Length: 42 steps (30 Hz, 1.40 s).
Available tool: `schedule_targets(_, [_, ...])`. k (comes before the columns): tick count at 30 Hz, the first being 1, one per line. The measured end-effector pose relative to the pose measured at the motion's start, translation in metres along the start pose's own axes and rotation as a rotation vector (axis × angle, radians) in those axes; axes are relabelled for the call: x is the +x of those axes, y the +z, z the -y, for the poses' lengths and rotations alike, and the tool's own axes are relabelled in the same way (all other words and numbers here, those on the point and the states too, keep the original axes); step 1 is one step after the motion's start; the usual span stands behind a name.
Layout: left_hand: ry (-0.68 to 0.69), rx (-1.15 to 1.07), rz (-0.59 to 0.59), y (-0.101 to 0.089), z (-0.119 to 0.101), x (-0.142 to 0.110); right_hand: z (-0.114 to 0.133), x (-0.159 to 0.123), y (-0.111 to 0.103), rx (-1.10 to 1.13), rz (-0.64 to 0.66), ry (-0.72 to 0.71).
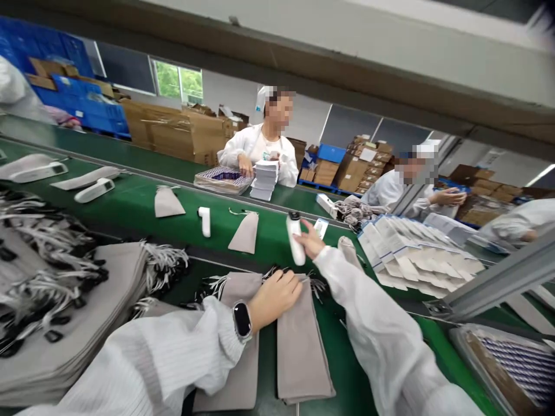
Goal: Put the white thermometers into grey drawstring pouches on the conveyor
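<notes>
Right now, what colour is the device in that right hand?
White, with a dark tip at its top. The device in the right hand shows best in the head view.

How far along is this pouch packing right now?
Done: nothing in view clearly shows a device already inside a pouch.
In hand: the right hand grips a white device over the green belt, and the left hand rests on a grey pouch.
Left: another white device and loose pouches lie on the belt, and a stack of pouches sits to the left.
</notes>
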<state>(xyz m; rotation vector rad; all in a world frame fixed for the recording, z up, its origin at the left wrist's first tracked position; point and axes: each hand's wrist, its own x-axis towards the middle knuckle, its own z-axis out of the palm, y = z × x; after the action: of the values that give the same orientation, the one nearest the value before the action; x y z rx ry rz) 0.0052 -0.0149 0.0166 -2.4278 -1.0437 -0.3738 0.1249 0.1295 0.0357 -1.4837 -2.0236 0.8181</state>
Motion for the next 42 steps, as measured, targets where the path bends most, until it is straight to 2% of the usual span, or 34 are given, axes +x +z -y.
schedule_targets(2, [0.008, 0.013, -0.003, -0.001, 0.0, 0.0, -0.001, -0.017, -0.015, 0.432, 0.023, -0.139])
schedule_targets(4, [0.018, 0.029, -0.008, -0.001, 0.0, 0.0, 0.001, -0.036, -0.027, 0.698, 0.021, -0.208])
schedule_targets(7, [0.024, 0.042, -0.017, 0.001, 0.0, -0.001, 0.009, -0.058, -0.035, 0.817, -0.013, -0.239])
schedule_targets(11, [0.018, 0.036, -0.012, 0.003, 0.001, -0.001, 0.015, -0.063, -0.035, 0.813, -0.011, -0.243])
schedule_targets(16, [0.01, 0.014, 0.005, 0.005, 0.001, -0.002, 0.008, -0.056, -0.036, 0.788, -0.083, -0.234])
schedule_targets(21, [-0.006, 0.012, 0.003, 0.006, 0.0, -0.002, 0.002, -0.055, -0.031, 0.735, -0.035, -0.194])
schedule_targets(29, [-0.064, -0.01, -0.015, 0.005, 0.001, -0.002, 0.0, -0.054, -0.024, 0.798, -0.018, -0.166])
schedule_targets(32, [-0.102, -0.037, -0.041, 0.002, 0.002, 0.0, -0.001, -0.056, -0.022, 0.796, 0.086, -0.103])
schedule_targets(37, [-0.242, -0.11, -0.082, -0.008, 0.005, 0.003, -0.006, -0.061, -0.016, 0.6, 0.442, -0.078])
schedule_targets(42, [-0.309, -0.159, -0.021, -0.024, 0.002, 0.004, -0.005, -0.064, -0.018, 0.481, 0.576, -0.05])
